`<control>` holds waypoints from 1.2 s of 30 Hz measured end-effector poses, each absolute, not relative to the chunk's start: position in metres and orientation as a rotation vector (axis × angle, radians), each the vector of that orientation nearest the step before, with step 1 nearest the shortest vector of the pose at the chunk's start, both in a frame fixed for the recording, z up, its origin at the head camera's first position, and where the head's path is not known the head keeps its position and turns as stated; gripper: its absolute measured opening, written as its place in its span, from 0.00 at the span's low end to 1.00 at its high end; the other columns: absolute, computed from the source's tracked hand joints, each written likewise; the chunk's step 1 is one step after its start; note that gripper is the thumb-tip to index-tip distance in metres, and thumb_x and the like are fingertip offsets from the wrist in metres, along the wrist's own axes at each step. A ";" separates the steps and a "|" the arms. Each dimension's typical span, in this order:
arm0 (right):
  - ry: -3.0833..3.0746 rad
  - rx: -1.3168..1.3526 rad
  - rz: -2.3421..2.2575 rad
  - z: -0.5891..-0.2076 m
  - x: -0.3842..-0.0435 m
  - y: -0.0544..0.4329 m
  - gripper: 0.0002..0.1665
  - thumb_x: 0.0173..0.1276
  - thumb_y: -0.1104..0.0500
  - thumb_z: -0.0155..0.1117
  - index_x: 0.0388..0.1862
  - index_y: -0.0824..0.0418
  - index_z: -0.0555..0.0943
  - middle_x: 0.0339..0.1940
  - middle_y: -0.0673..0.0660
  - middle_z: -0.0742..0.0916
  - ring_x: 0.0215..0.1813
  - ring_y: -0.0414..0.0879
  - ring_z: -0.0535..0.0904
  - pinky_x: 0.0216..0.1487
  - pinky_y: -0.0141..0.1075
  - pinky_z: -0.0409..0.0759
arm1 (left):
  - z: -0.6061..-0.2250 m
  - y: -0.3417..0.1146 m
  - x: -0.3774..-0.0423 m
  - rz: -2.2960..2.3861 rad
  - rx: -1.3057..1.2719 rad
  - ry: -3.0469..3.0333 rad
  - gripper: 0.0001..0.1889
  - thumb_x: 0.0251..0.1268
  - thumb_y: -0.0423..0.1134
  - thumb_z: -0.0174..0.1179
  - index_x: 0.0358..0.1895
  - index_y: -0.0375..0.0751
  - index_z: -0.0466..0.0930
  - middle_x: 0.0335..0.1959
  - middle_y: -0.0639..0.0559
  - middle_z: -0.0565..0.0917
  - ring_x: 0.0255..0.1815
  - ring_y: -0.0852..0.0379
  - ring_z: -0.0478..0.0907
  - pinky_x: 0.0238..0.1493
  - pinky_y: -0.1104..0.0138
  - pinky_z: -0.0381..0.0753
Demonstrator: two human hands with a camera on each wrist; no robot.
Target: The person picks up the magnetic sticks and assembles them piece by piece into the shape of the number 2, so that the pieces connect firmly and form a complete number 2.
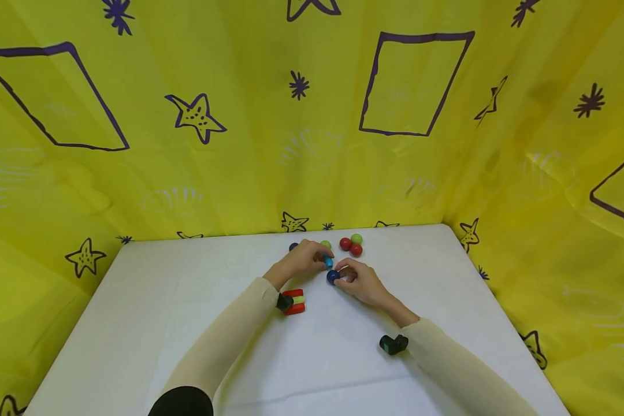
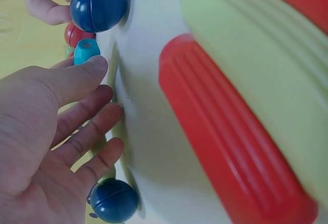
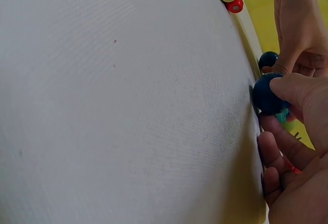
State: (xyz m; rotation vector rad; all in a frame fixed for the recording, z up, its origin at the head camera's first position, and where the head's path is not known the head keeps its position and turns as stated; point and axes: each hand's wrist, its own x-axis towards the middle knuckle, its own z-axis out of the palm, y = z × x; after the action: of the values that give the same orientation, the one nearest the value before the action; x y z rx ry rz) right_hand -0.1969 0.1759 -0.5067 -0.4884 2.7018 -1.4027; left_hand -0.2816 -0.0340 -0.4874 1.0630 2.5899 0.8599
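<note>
My left hand (image 1: 307, 257) pinches a small light-blue ridged stick (image 1: 329, 262) between thumb and index finger. In the left wrist view, a hole shows in the end of that stick (image 2: 86, 52), and the other fingers are loosely bent. Just to its right, my right hand (image 1: 364, 284) holds a dark blue ball (image 1: 333, 277) with its thumb and fingers. The ball, with a seam round it, appears close to the stick; whether they touch I cannot tell. Another dark blue ball (image 2: 114, 201) lies beyond my left hand.
Red balls (image 1: 356, 249) and a green ball (image 1: 356, 238) sit together at the back of the white table (image 1: 187, 300). Another green ball (image 1: 326, 244) is partly behind my left hand. Red and yellow-green ridged sticks (image 1: 294, 309) lie side by side near my left wrist. Yellow patterned cloth (image 1: 249, 173) hangs behind.
</note>
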 end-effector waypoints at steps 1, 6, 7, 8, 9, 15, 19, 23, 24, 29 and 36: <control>2.702 -0.481 -1.404 -0.507 -0.197 0.176 0.14 0.67 0.61 0.74 0.50 0.57 0.82 0.43 0.56 0.90 0.36 0.45 0.78 0.38 0.34 0.75 | -0.488 -0.034 -0.282 0.861 1.061 2.589 0.12 0.68 0.33 0.68 0.53 0.41 0.88 0.43 0.52 0.88 0.42 0.58 0.82 0.54 0.66 0.81; 2.689 -0.443 -1.413 -0.507 -0.201 0.173 0.15 0.67 0.62 0.74 0.50 0.57 0.82 0.44 0.56 0.91 0.37 0.46 0.78 0.39 0.34 0.76 | -0.487 -0.036 -0.282 0.877 1.057 2.589 0.13 0.68 0.32 0.68 0.54 0.40 0.87 0.42 0.51 0.88 0.40 0.58 0.80 0.50 0.67 0.81; 2.687 -0.439 -1.416 -0.507 -0.202 0.173 0.15 0.67 0.62 0.74 0.50 0.57 0.82 0.44 0.56 0.91 0.37 0.46 0.78 0.39 0.34 0.76 | -0.487 -0.036 -0.282 0.880 1.056 2.590 0.12 0.68 0.32 0.68 0.53 0.40 0.87 0.42 0.51 0.88 0.40 0.58 0.81 0.50 0.67 0.82; 2.685 -0.435 -1.421 -0.506 -0.203 0.172 0.15 0.67 0.62 0.74 0.50 0.57 0.82 0.44 0.56 0.91 0.37 0.46 0.78 0.39 0.34 0.77 | -0.487 -0.036 -0.282 0.880 1.055 2.592 0.12 0.68 0.32 0.68 0.54 0.40 0.87 0.42 0.51 0.88 0.40 0.58 0.81 0.50 0.67 0.82; 2.683 -0.429 -1.424 -0.506 -0.205 0.172 0.15 0.67 0.62 0.74 0.50 0.58 0.82 0.44 0.56 0.91 0.37 0.46 0.79 0.39 0.34 0.77 | -0.487 -0.036 -0.282 0.877 1.057 2.594 0.12 0.68 0.32 0.68 0.53 0.40 0.87 0.42 0.51 0.88 0.40 0.58 0.81 0.49 0.67 0.82; 2.686 -0.395 -1.414 -0.504 -0.208 0.170 0.14 0.67 0.62 0.74 0.50 0.59 0.82 0.43 0.56 0.90 0.38 0.46 0.79 0.40 0.35 0.78 | -0.488 -0.037 -0.283 0.888 1.067 2.592 0.12 0.68 0.32 0.68 0.53 0.39 0.87 0.42 0.51 0.89 0.39 0.59 0.82 0.48 0.67 0.82; 2.685 -0.387 -1.407 -0.503 -0.208 0.169 0.15 0.67 0.62 0.74 0.50 0.59 0.82 0.43 0.56 0.90 0.39 0.47 0.80 0.42 0.36 0.79 | -0.487 -0.037 -0.283 0.906 1.056 2.587 0.12 0.68 0.32 0.68 0.53 0.39 0.87 0.40 0.51 0.88 0.38 0.60 0.81 0.48 0.67 0.82; 2.677 -0.390 -1.409 -0.502 -0.208 0.168 0.14 0.68 0.61 0.73 0.51 0.59 0.82 0.44 0.56 0.90 0.39 0.47 0.80 0.43 0.37 0.78 | -0.486 -0.039 -0.282 0.914 1.053 2.576 0.12 0.69 0.33 0.68 0.53 0.39 0.87 0.41 0.51 0.88 0.39 0.59 0.82 0.50 0.67 0.82; 2.674 -0.391 -1.410 -0.502 -0.208 0.168 0.14 0.68 0.62 0.73 0.51 0.59 0.82 0.44 0.56 0.90 0.39 0.47 0.80 0.42 0.37 0.78 | -0.486 -0.039 -0.282 0.914 1.052 2.576 0.13 0.69 0.33 0.68 0.54 0.39 0.86 0.42 0.51 0.88 0.40 0.59 0.82 0.51 0.66 0.82; 2.657 -0.400 -1.406 -0.501 -0.208 0.168 0.15 0.68 0.61 0.73 0.52 0.58 0.82 0.44 0.56 0.90 0.39 0.47 0.79 0.41 0.37 0.78 | -0.482 -0.047 -0.278 0.908 1.049 2.591 0.15 0.69 0.33 0.67 0.57 0.40 0.85 0.44 0.49 0.88 0.42 0.56 0.83 0.51 0.64 0.82; 2.670 -0.395 -1.364 -0.500 -0.207 0.170 0.15 0.68 0.61 0.73 0.53 0.56 0.83 0.45 0.56 0.90 0.41 0.48 0.80 0.44 0.38 0.80 | -0.473 -0.069 -0.270 0.905 1.060 2.606 0.16 0.69 0.35 0.68 0.58 0.39 0.85 0.41 0.48 0.88 0.38 0.55 0.83 0.43 0.66 0.83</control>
State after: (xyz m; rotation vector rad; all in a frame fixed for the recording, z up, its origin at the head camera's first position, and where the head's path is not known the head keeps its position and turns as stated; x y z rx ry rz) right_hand -0.2071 0.1695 -0.5002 -0.3954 2.6703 -1.3643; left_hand -0.2702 -0.0692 -0.4729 1.0601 2.6058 0.9052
